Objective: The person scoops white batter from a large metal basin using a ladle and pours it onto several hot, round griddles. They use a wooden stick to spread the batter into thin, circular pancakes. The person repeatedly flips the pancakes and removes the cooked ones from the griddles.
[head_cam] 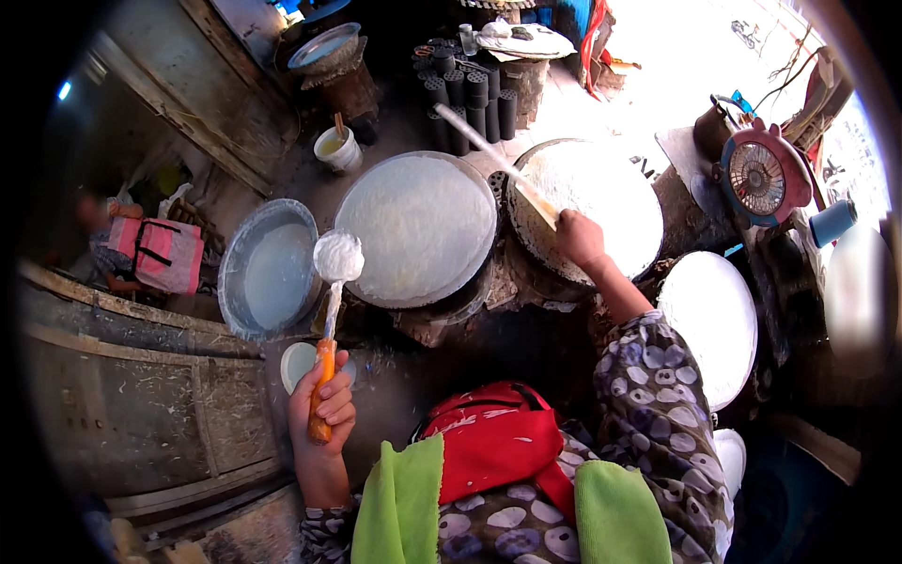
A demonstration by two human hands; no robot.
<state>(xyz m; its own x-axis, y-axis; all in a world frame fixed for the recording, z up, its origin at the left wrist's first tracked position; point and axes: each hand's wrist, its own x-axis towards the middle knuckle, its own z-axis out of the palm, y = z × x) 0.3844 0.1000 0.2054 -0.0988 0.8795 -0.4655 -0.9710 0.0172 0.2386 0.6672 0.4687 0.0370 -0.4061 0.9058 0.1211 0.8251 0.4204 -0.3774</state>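
Observation:
My left hand point(337, 402) grips the orange handle of a ladle point(339, 255); its bowl is coated in white paste. The ladle is raised between a grey metal basin point(231, 289) of whitish liquid and a round griddle point(416, 229). A pale, thin layer covers that griddle. With my right hand point(581, 240) I hold a long flat wooden stick point(525, 185) over the near-left part of a second round griddle point(599, 201), pointing up and left. Glare washes out much of this griddle's white surface.
Black honeycomb coal briquettes point(476, 95) stand beyond the griddles, beside a small bucket point(343, 154) of yellowish liquid. On my right are a round white surface point(708, 331) and a fan point(757, 173). A person with pink cloth point(165, 255) is at far left, near wooden panels point(134, 395).

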